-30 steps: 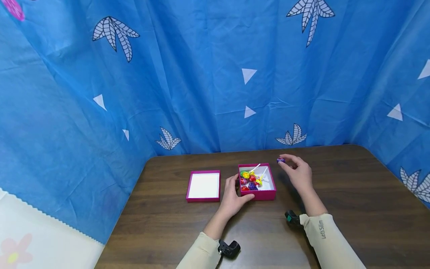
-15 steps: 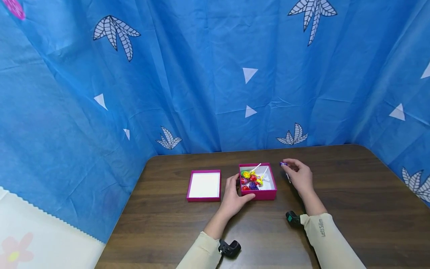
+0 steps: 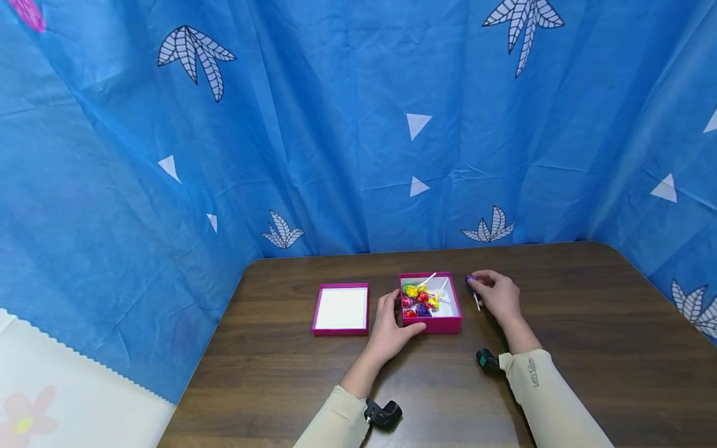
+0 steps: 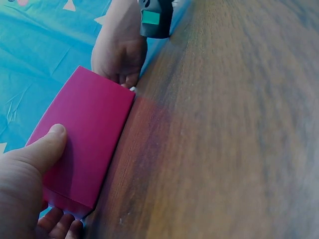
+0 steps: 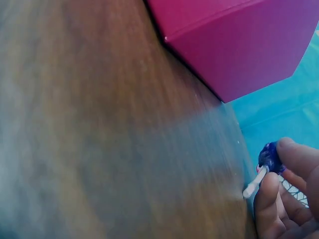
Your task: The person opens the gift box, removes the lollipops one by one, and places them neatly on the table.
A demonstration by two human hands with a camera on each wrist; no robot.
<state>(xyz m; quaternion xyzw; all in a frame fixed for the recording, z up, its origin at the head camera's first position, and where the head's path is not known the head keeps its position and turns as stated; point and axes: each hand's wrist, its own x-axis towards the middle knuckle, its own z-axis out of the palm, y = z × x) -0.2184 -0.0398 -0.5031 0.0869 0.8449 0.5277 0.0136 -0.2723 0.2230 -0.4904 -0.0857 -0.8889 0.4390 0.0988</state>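
Note:
A magenta box (image 3: 442,326) stands on the table with several wrapped lollipops (image 3: 422,298) inside, yellow, red and purple, some white sticks pointing up to the right. My left hand (image 3: 386,333) grips the box's near left corner. In the left wrist view its thumb (image 4: 52,144) lies on the front wall while the fingers reach round the side. Just right of the box, my right hand (image 3: 501,297) pinches a purple-wrapped lollipop (image 5: 269,157) between thumb and fingers. The white stick of that lollipop points down toward the table.
A shallow magenta lid (image 3: 340,308) with a white inside lies to the left of the box. The brown wooden table (image 3: 269,373) ends at a blue patterned curtain (image 3: 336,124) behind. Each wrist wears a black camera.
My right hand has come down toward the table with the purple lollipop, whose stick has swung into view below the fingers. The left hand stays on the box.

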